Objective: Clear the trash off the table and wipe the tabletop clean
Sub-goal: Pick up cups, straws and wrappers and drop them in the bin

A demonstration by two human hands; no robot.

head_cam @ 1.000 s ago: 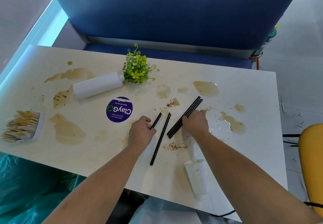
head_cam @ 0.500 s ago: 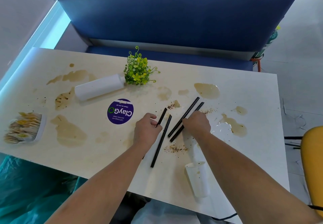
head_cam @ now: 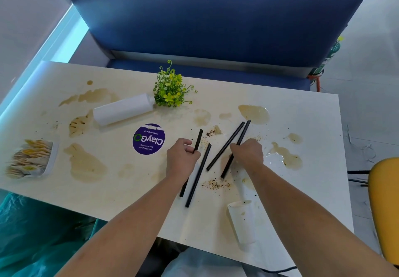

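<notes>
Now my left hand (head_cam: 182,158) pinches one black straw (head_cam: 199,138), and my right hand (head_cam: 247,153) is curled round a second straw (head_cam: 244,132). Two loose straws (head_cam: 198,175) lie on the tabletop (head_cam: 302,114) between them. I should gather all four into one bundle before lifting, keeping clear of the wet stains (head_cam: 253,114).

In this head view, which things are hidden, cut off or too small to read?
- Head view: the left hand covers the middle of one thin black plastic straw.
- The right hand covers part of a second black straw.
- Small print on the round purple sticker is too small.
- The right edge cuts off the yellow chair.
</notes>
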